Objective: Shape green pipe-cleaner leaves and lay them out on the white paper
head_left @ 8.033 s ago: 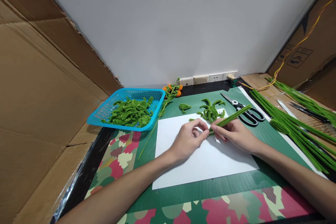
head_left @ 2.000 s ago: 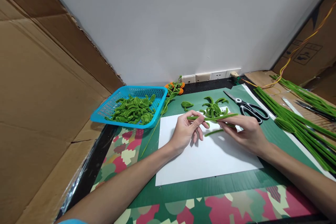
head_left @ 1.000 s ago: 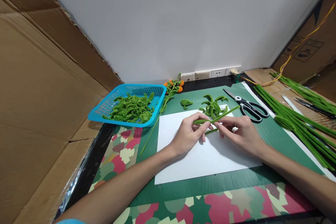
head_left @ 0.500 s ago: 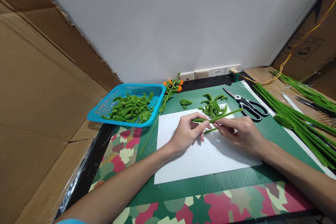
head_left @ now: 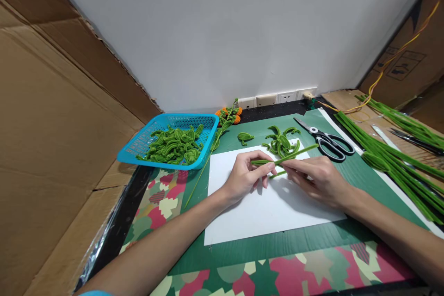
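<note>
Above a white sheet of paper (head_left: pixel 243 222), my left hand (head_left: pixel 248 173) and my right hand (head_left: pixel 317 178) meet fingertip to fingertip on a fuzzy green pipe cleaner (head_left: pixel 303 149). Thumb and finger of the left hand pinch it, where it looks bent double. Fingers of the right hand grip it just beside; one end sticks out up and to the right. A short green piece also shows below the fingers. Right behind the hands lies a cluster of green pipe-cleaner leaves (head_left: pixel 279 138). One single leaf (head_left: pixel 245 137) lies left of that cluster.
A blue basket (head_left: pixel 166 165) of green leaves stands left, with an orange-flowered stem (head_left: pixel 225 125) beside it. Black-handled scissors (head_left: pixel 333 145) lie behind my right hand. Long green pipe cleaners (head_left: pixel 391 157) spread at the right. Cardboard (head_left: pixel 62 115) walls the left side.
Both hands stay almost in place, pinching the pipe cleaner. Its free right end has dipped very slightly. The view has shifted a little.
</note>
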`<state>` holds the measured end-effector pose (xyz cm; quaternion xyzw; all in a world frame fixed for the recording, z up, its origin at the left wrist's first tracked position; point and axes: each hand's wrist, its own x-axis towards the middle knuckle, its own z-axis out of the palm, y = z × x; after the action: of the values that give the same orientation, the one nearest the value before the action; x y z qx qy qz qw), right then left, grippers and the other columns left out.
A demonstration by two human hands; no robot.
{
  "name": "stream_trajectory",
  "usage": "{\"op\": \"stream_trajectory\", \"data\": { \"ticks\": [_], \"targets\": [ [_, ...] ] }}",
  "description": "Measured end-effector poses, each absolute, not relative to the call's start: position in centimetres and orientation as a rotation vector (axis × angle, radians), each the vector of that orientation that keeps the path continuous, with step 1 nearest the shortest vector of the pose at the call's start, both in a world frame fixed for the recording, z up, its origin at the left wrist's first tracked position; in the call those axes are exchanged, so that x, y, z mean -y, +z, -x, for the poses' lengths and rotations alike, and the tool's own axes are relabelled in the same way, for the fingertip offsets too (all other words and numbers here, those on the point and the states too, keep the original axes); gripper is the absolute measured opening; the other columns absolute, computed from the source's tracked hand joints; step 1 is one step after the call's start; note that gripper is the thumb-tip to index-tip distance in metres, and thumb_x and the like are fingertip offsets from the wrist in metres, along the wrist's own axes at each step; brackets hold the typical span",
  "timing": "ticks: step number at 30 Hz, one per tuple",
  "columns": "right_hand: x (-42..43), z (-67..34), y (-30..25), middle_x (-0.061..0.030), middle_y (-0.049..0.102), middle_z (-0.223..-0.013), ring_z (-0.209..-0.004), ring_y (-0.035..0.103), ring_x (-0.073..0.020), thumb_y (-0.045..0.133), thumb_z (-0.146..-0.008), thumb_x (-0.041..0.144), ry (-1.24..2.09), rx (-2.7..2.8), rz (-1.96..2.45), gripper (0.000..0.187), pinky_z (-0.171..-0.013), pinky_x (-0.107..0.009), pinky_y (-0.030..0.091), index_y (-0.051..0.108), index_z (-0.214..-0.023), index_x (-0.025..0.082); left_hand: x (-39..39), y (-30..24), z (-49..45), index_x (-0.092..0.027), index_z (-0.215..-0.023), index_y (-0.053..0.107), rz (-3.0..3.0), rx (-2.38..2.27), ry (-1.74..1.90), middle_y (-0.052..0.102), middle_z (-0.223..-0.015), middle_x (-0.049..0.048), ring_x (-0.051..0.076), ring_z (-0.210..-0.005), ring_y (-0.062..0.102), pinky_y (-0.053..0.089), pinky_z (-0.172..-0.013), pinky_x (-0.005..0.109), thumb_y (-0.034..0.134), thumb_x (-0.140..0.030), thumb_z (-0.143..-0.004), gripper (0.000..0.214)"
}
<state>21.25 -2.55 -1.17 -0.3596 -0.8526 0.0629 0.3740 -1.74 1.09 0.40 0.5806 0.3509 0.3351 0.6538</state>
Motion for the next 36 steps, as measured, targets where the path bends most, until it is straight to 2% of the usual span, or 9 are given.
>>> {"op": "stream_trajectory", "data": {
  "ticks": [5,13,19,28,36],
  "targets": [
    [2.3,-22.0,0.0,-0.0053,0.082,-0.087,-0.067,0.074,-0.0177,0.051,-0.101,0.011,-0.141,2.335,0.831,0.028,-0.06,-0.028,0.049,0.075,-0.113,0.02,-1.4,0.6,2.0,-0.014,-0.089,0.07,-1.242,-0.792,0.722,0.077,-0.081,0.0065,0.01,-0.048,0.063,0.031,-0.037,0.018,0.082,-0.042,-0.085,0.031],
    [2.6,-21.6,0.8,-0.0007,0.077,-0.074,-0.052,0.058,-0.013,0.061,-0.102,0.018,-0.425,2.261,0.971,0.02,-0.055,-0.031,0.039,0.076,-0.089,0.021,-1.3,0.6,1.9,-0.014,-0.089,0.071,-1.296,-0.788,0.727,0.076,-0.08,0.0066,0.009,-0.048,0.062,0.035,-0.04,0.018,0.081,-0.041,-0.087,0.03],
    [3.0,-21.0,0.9,-0.0009,0.074,-0.07,-0.054,0.059,-0.0119,0.062,-0.102,0.017,-0.364,2.239,0.952,0.023,-0.058,-0.03,0.038,0.075,-0.084,0.022,-1.2,0.8,1.9,-0.012,-0.085,0.07,-1.319,-0.768,0.696,0.074,-0.073,0.0058,0.01,-0.048,0.061,0.042,-0.044,0.02,0.085,-0.043,-0.084,0.034],
    [4.1,-19.2,1.5,-0.0015,0.076,-0.072,-0.056,0.061,-0.0147,0.067,-0.095,0.016,-0.556,2.173,1.01,0.008,-0.061,-0.035,0.034,0.073,-0.09,0.017,-1.2,0.6,2.0,-0.011,-0.086,0.07,-1.279,-0.684,0.653,0.071,-0.071,0.0044,0.01,-0.048,0.061,0.049,-0.048,0.021,0.085,-0.037,-0.084,0.03],
    [4.8,-17.7,1.1,-0.0007,0.072,-0.068,-0.055,0.062,-0.0169,0.062,-0.092,0.017,-0.529,2.21,1.231,0.013,-0.065,-0.036,0.033,0.073,-0.086,0.018,-0.9,0.1,1.8,-0.012,-0.085,0.068,-1.278,-0.712,0.672,0.065,-0.064,0.0005,0.009,-0.046,0.057,0.043,-0.044,0.019,0.085,-0.035,-0.083,0.028]
  ]
}}
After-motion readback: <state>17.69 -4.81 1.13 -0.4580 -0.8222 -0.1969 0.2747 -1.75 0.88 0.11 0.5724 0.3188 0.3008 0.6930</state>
